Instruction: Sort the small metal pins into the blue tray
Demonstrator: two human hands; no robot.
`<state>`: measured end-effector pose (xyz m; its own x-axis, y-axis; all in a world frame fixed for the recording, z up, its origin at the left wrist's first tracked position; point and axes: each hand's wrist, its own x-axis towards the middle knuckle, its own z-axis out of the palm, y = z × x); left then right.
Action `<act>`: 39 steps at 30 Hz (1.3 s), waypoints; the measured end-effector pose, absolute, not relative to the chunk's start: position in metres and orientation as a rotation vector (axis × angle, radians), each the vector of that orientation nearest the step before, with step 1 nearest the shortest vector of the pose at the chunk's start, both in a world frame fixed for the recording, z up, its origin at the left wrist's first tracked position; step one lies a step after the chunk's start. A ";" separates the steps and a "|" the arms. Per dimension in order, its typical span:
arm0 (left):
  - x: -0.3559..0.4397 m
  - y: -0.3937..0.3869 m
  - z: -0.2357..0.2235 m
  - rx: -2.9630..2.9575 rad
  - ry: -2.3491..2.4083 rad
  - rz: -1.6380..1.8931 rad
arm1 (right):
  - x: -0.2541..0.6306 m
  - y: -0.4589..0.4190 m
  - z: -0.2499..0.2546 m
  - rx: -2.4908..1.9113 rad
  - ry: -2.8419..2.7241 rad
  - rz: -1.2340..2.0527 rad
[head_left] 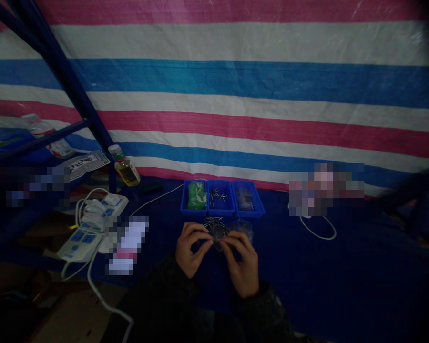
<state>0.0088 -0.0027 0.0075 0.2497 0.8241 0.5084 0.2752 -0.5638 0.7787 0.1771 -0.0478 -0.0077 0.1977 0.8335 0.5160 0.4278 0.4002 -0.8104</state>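
Note:
My left hand (193,247) and my right hand (242,262) meet over the blue table, thumbs and fingers pinched on a small clear plastic bag (218,232) between them. What is inside the bag is too dim to make out. Just behind it lies a loose pile of short, thin metal pins or screws (213,221). Another clear plastic bag (246,228) rests beyond my right hand. Behind these, three blue trays stand side by side: the left tray (182,205) holds a green and clear packet, the middle tray (221,209) metal pieces, the right tray (259,205) clear bags.
White power strips (80,243) with plugs and cables lie at the left. A bottle of yellowish liquid (127,170) stands near a blue metal frame (75,95). A white cable (321,236) loops at the right. Striped sheeting (236,81) hangs behind the table.

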 end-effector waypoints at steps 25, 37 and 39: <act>0.009 -0.002 0.007 1.977 1.019 1.301 | 0.175 -0.048 -0.008 -1.211 -1.410 0.439; 0.013 -0.006 0.006 1.795 1.102 1.312 | 0.171 -0.050 -0.014 -1.219 -1.277 0.558; 0.013 -0.006 0.006 1.787 1.110 1.294 | 0.173 -0.050 -0.013 -1.224 -1.332 0.562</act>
<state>0.0126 -0.0064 0.0057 0.1502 0.9058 0.3962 0.2534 -0.4226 0.8702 0.1729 -0.0503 -0.0134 0.2324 0.8800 0.4142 0.3180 0.3337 -0.8874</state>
